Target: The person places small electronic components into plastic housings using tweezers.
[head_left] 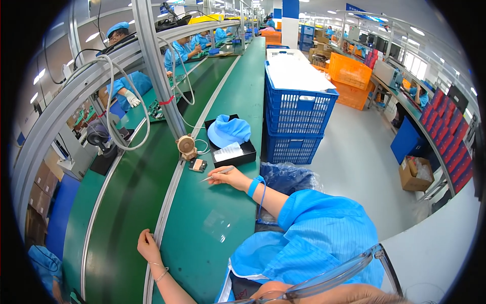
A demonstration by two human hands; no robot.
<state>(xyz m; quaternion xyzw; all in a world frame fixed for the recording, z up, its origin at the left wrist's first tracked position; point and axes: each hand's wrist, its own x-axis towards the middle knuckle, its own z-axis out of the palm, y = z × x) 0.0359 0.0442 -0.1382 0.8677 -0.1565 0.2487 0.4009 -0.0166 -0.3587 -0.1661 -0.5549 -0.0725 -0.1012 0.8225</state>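
Note:
My right hand (230, 177) is closed around slim metal tweezers (218, 174), held over the green bench near the black tray (242, 156). The tweezers' tip points left at the bench surface. In that tray lie a light blue cap (229, 131) and a white paper (228, 152). Just beyond the tip sits a small dark block with a tan top (197, 164), beside a round tan device (187, 147) at the metal post. A clear plastic sheet (218, 225) lies nearer me. My left hand (149, 247) rests at the conveyor rail, fingers loosely bent, nothing visible in it.
A green conveyor belt (132, 197) runs along the left of my bench. Overhead, a metal frame (154, 66) carries loose white cables. Stacked blue crates (297, 119) stand on the right, above a plastic-lined bin (291, 177). Across the belt, a worker's gloved hand (132, 99) is near circuit boards.

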